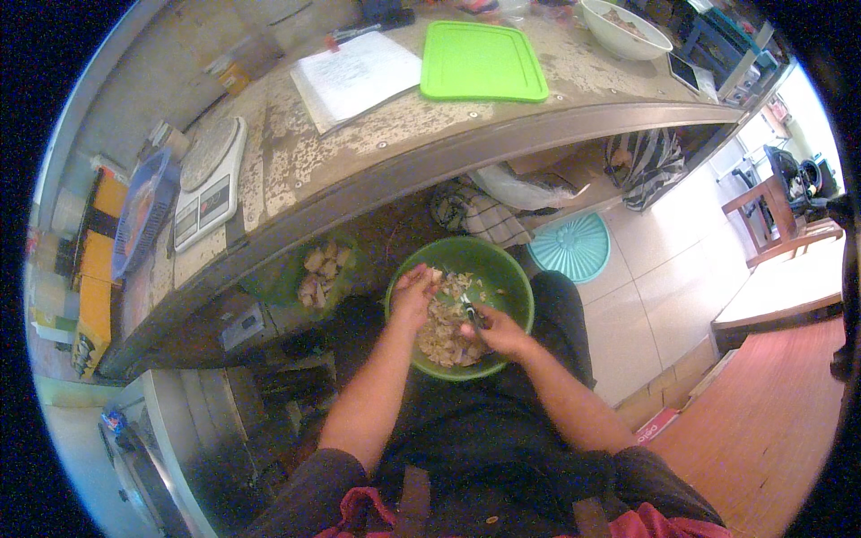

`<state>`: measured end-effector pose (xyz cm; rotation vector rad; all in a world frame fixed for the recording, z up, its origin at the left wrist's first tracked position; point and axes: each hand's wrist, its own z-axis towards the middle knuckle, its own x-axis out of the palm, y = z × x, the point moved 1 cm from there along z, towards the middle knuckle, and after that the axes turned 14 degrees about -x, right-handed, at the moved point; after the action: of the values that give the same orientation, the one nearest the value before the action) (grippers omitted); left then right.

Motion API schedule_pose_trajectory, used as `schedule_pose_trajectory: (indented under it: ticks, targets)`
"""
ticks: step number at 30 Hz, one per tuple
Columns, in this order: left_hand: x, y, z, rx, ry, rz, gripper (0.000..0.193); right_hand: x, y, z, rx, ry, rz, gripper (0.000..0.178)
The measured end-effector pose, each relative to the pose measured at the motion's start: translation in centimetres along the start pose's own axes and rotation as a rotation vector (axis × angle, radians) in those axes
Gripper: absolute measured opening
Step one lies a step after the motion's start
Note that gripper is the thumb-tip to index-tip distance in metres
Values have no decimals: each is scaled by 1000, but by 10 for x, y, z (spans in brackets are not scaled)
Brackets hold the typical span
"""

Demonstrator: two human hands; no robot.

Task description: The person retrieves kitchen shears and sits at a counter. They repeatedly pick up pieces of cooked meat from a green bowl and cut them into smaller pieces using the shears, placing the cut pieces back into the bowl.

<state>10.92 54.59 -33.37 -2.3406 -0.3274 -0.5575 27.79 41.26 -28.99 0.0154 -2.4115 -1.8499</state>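
A green basin (522, 300) sits on my lap between my knees, its bottom strewn with pale chopped bits and peelings (446, 336). Over its left side my left hand (413, 294) is closed on a small pale chunk (437, 274), its kind too small to make out. My right hand (500, 334) grips a small cutting tool with a black handle (473, 314) over the right part of the basin. The tool's tip points toward the chunk but stands apart from it; whether it is a knife or a peeler is unclear.
Left of the basin, a green container holds larger pale chunks (325, 273). Ahead runs a worn worktop (269, 134) with a kitchen scale (208, 197), papers (354, 76), a bright green lid (484, 63) and a white bowl (628, 31). A turquoise lid (571, 248) lies on the floor.
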Motion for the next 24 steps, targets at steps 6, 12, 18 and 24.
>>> schedule_pose_trajectory:
  ticks: [6, 12, 18, 24]
  targets:
    - [3, 9, -3, 18, 41, 30, 33, 3, 4, 2, -21, 29, -103, 79]
    - [-5, 16, -2, -23, 41, 49, 30, 1, 20, -4, 68, 33, -72, 72]
    - [-10, 22, 1, -48, 54, 23, 28, 4, 13, -1, 62, 9, -173, 68]
    - [-10, 23, 0, -77, 66, -9, 27, 5, 9, 3, 55, -29, -187, 66]
